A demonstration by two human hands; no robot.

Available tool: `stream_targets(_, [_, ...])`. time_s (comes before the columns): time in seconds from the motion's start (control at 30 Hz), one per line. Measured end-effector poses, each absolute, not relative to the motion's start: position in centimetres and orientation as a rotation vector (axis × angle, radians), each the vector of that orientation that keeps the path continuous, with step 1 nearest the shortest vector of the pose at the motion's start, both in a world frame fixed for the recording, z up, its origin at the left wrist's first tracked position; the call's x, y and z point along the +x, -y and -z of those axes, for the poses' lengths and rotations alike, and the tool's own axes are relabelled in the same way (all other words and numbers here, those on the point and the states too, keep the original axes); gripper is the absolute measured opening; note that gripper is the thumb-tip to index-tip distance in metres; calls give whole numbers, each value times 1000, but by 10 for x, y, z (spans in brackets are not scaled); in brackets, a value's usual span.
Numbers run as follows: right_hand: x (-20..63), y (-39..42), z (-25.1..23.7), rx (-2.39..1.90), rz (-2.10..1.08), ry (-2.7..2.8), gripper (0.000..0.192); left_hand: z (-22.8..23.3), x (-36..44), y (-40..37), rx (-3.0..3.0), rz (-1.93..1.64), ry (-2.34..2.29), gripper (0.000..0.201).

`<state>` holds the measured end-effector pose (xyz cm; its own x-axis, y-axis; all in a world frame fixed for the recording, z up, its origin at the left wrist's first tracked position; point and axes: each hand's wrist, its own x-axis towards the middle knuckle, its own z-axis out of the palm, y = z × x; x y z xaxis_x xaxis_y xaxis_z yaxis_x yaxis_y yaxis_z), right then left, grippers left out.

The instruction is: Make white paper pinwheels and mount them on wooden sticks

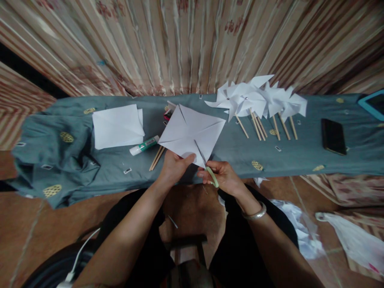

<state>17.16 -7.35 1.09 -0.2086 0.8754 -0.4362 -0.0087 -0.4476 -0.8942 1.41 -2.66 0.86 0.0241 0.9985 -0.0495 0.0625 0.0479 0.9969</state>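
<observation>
My left hand [174, 167] pinches the near corner of a square white paper sheet [192, 132] with diagonal creases, held above a grey-green cloth [228, 150]. My right hand [223, 176] grips scissors with pale green handles [212, 176]; the blades reach into the sheet along a crease from the near edge. Several finished white paper pinwheels [258, 100] on wooden sticks lie on the cloth to the right. A glue stick [144, 145] and two loose wooden sticks [157, 158] lie just left of my left hand.
A stack of white paper [117, 126] lies at the left on the cloth. A black phone [333, 136] and a blue-edged tablet [372, 103] are at the right. Paper scraps and a plastic bag [351, 238] lie on the floor. A striped curtain hangs behind.
</observation>
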Motion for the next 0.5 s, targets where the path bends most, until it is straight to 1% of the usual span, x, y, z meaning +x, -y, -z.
stream_targets(0.5, [171,73,-9,-1415,-1699,1094,44,-5,14,27,1195,-1128,-1237,20])
